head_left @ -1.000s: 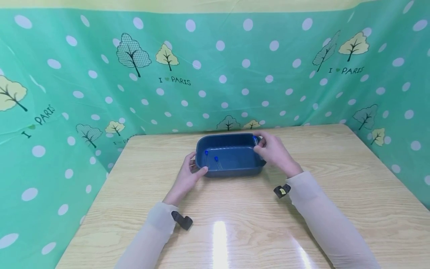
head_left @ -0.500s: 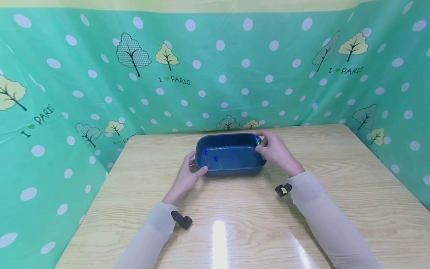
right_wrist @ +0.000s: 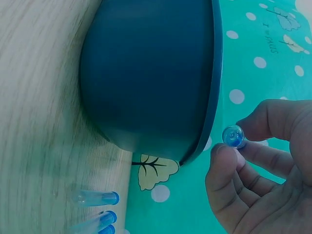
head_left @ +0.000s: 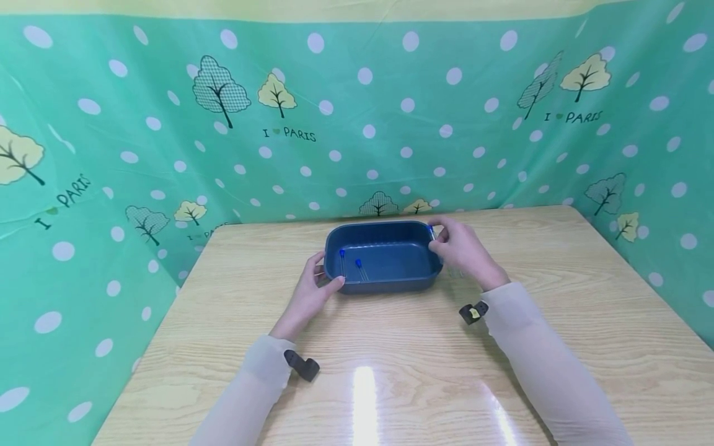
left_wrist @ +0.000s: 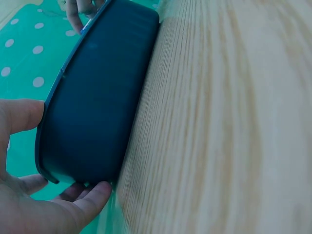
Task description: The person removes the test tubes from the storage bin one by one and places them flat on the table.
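A dark blue plastic basin [head_left: 398, 263] stands on the table, with two blue-capped clear test tubes [head_left: 359, 264] lying at its left end. My left hand [head_left: 308, 294] grips that end, thumb at the front rim and fingers round the side. Over the right rim, my right hand [head_left: 462, 251] pinches another test tube [right_wrist: 233, 136] between thumb and fingertips. The right wrist view shows this tube end-on, its rounded bottom facing the camera. Much of its length is hidden by the hand in the head view.
Several more blue-capped tubes [right_wrist: 100, 197] stand or lie beside the basin's right end, barely visible from the head. The wooden table [head_left: 424, 359] meets a green polka-dot cloth [head_left: 390, 148] close behind the basin and at the sides.
My right hand has shifted slightly to the right with the test tube, from inside the basin's right end to over its rim. The left hand and basin stay put.
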### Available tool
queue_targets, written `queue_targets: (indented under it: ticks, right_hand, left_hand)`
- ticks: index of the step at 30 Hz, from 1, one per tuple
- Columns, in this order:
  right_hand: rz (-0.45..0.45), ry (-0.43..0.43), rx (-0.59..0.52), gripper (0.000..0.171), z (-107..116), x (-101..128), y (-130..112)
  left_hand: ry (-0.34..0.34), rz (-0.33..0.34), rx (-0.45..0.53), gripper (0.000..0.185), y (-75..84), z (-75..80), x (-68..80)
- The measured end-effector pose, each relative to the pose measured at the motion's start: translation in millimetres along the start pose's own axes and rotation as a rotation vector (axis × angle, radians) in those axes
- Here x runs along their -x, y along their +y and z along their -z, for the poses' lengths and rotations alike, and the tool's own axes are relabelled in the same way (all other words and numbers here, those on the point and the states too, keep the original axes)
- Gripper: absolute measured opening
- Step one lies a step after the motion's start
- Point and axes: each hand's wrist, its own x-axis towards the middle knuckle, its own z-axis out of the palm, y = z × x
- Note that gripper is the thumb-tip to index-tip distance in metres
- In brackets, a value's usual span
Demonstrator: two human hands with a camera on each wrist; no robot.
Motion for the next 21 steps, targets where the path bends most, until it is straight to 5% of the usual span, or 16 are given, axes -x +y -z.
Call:
queue_targets:
  ticks: [21]
  right_hand:
    - [-0.04,-0.028,0.066,0.049,5.6,-3.0,9.5]
  left_hand:
    - [0.009,0.006,0.0,0.076,0.1,-0.7,0.0]
